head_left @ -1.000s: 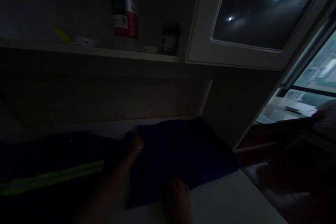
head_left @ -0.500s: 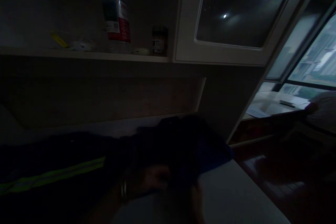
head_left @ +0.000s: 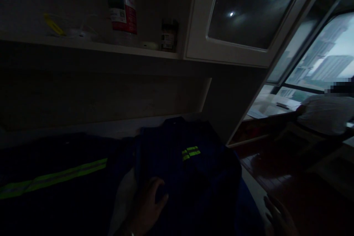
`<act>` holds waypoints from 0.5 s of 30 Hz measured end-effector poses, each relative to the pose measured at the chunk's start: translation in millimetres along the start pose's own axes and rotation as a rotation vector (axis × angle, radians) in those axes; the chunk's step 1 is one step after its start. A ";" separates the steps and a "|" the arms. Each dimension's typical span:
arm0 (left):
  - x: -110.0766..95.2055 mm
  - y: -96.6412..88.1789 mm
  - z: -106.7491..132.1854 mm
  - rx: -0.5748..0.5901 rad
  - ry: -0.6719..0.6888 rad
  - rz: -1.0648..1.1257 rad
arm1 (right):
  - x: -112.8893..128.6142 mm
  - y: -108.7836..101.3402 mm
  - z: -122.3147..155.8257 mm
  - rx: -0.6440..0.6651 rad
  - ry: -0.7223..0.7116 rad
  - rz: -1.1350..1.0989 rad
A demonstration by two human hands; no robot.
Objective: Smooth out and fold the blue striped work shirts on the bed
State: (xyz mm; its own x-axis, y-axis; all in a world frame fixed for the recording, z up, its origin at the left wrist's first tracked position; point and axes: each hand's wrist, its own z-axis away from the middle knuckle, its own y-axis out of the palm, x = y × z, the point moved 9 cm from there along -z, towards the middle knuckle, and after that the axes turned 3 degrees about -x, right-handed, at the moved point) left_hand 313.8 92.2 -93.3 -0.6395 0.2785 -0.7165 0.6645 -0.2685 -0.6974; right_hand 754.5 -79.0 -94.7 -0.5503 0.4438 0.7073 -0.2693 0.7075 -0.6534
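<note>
A dark garment with a reflective stripe (head_left: 52,180) lies far left on the counter (head_left: 121,206). The left hand (head_left: 148,204) presses open-palmed on the folded blue jacket (head_left: 188,166) at centre. The right hand (head_left: 278,217) hovers, fingers spread, near its right edge. A labelled bottle (head_left: 121,7) and small jar (head_left: 168,36) stand on the shelf (head_left: 91,46); their contents cannot be made out.

The label on the bottle (head_left: 121,9) on the shelf is too dim to read.
</note>
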 end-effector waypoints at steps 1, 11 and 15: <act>2.2 -3.2 -8.5 -0.093 0.028 -0.108 | 9.2 5.7 -0.7 0.010 -0.001 0.010; 20.9 -35.4 -48.1 -0.333 -0.017 -0.294 | 102.5 118.5 33.7 0.541 -0.570 0.291; 54.6 -90.6 -1.4 -0.664 -0.310 0.164 | 40.8 88.1 12.3 0.547 -0.387 0.268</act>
State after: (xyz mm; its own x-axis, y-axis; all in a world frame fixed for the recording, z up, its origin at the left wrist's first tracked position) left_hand 219.3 133.1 -69.2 -0.5263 -0.0157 -0.8502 0.7917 0.3559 -0.4966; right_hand 698.5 -5.4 -126.8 -0.8663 0.2651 0.4233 -0.3869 0.1796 -0.9044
